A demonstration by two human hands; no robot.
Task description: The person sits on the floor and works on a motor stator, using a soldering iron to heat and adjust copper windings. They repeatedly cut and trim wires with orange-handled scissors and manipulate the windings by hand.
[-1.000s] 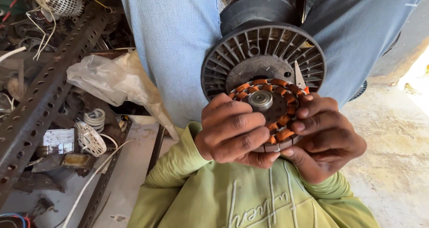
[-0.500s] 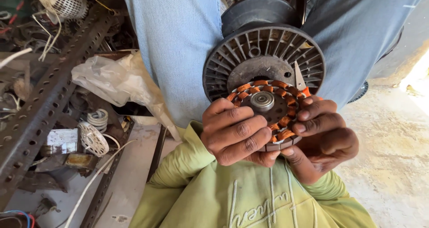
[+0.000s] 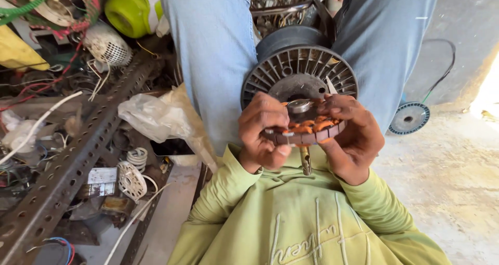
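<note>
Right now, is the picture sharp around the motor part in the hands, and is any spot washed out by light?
Head view: the copper-wound stator between the left hand and right hand is fairly sharp, evenly lit in shade; the concrete floor at the right edge is blown out by sunlight; the wide lens stretches the green sleeves at the bottom.

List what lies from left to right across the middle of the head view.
Perforated metal angle bar → crumpled plastic bag → left hand → copper-wound stator held between both hands → right hand → small blue-rimmed disc on the floor.
</note>
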